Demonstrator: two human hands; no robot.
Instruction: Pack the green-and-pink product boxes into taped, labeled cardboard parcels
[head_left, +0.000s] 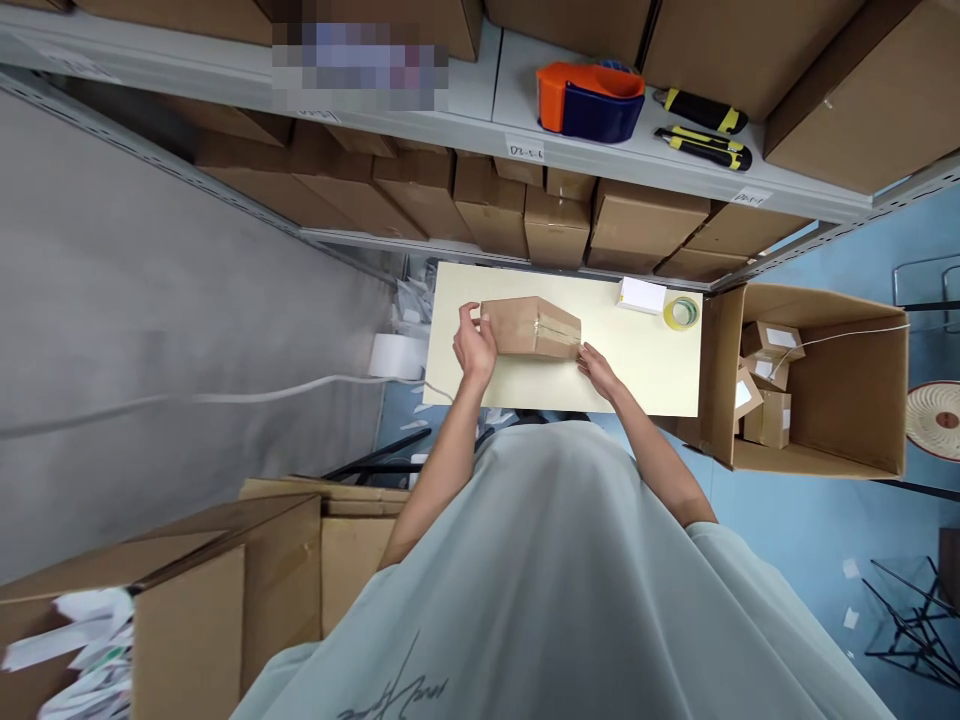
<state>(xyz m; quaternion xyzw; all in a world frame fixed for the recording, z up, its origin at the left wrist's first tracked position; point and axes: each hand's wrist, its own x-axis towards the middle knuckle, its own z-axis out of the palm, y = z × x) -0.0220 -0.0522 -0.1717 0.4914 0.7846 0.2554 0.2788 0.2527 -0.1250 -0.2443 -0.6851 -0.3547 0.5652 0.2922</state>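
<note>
A small brown cardboard box [517,326] with tape along its right part is held over the pale yellow table [645,385]. My left hand [475,345] grips its left end, fingers bent round the edge. At the lower right corner, the fingers of my right hand [598,370] press against the box. Towards the table's back right lie a white box [642,295] and a roll of tape [682,313].
A large open carton [847,400] holding several small boxes stands right of the table. Shelves [525,148] with cartons, an orange-and-blue holder [591,103] and cutters cross the back. A white roll [397,356] and a cable are at left.
</note>
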